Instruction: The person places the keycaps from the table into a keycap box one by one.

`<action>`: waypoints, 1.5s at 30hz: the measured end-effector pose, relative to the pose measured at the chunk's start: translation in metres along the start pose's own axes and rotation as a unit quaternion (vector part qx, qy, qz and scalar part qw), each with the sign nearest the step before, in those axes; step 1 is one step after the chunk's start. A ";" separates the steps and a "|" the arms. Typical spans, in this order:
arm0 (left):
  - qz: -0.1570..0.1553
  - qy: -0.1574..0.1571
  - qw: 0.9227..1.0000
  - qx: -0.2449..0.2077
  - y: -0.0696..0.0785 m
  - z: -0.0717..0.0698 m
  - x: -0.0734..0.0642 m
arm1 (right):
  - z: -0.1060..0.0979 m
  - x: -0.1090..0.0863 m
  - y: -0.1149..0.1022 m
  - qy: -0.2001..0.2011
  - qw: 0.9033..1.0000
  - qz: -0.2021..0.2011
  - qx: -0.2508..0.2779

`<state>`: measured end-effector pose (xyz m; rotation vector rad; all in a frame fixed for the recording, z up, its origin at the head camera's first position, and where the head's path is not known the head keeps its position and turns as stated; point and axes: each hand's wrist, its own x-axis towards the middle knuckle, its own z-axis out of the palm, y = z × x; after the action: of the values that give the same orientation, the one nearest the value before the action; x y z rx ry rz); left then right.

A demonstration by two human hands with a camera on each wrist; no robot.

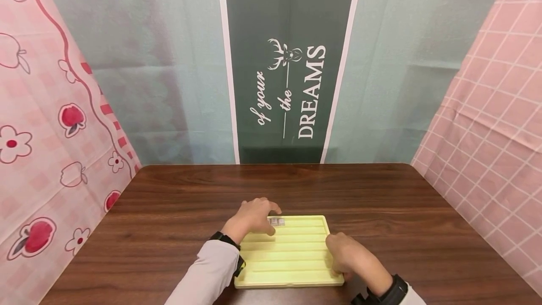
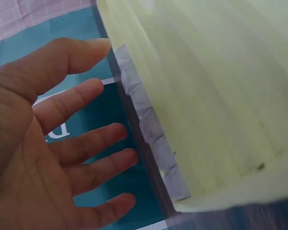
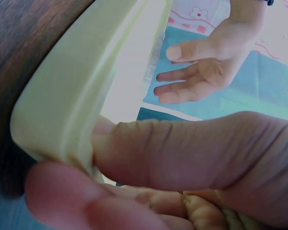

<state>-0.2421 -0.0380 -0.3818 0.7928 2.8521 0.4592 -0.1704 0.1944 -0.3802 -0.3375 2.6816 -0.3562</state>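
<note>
As right hand point(image 1: 348, 254) grips it | yellow tray point(image 1: 290, 252) | left hand point(image 1: 255, 217) beside

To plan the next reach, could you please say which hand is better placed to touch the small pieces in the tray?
Probably the left hand, open beside the small pieces; the right hand grips the tray.

From above, the head view faces forward and down across the table point(image 1: 394, 229) — the widest look. Both wrist views peer closely at the tray point(image 1: 292, 253) — sharing it and the left hand point(image 1: 253, 216).
</note>
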 end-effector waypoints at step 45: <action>-0.021 0.017 0.998 -0.054 -0.063 -0.004 -0.079 | -0.002 0.000 -0.002 -0.006 1.000 -0.004 -0.012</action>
<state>-0.2055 -0.1315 -0.3940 0.7122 2.8404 0.6221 -0.1710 0.1932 -0.3781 -0.3564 2.6758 -0.3248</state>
